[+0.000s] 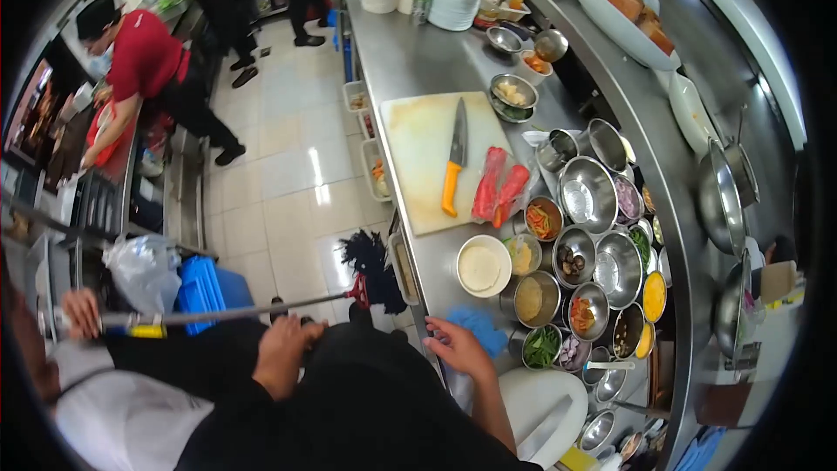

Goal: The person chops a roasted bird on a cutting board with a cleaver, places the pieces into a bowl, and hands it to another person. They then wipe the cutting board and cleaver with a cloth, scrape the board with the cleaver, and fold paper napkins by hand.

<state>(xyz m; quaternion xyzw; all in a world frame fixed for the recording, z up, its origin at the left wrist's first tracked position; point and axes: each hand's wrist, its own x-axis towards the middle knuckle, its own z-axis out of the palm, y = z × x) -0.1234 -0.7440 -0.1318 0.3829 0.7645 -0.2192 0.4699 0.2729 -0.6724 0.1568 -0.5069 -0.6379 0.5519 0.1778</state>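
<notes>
My left hand (283, 353) hovers in front of my black clothing, fingers loosely bent and no held object visible. Over the counter's front edge, my right hand (458, 344) has its fingers apart, close to a crumpled blue cloth (479, 330). Beyond it stands a white tub of pale contents (483, 267). A white cutting board (418, 201) bears an orange-handled knife (454, 161) and red pieces in clear plastic (499, 187). Metal bowls of chopped food, including green leaves (542, 346), fill the right side. A second knife (545, 426) lies on a round white board (514, 384).
At left, another person's hand (81, 312) grips a mop handle; the dark mop head (375, 270) rests beside the counter. A blue bin (209, 292) and plastic bag (144, 275) stand nearby. A person in red (153, 57) works at the far left. A steel shelf (645, 135) overhangs the counter.
</notes>
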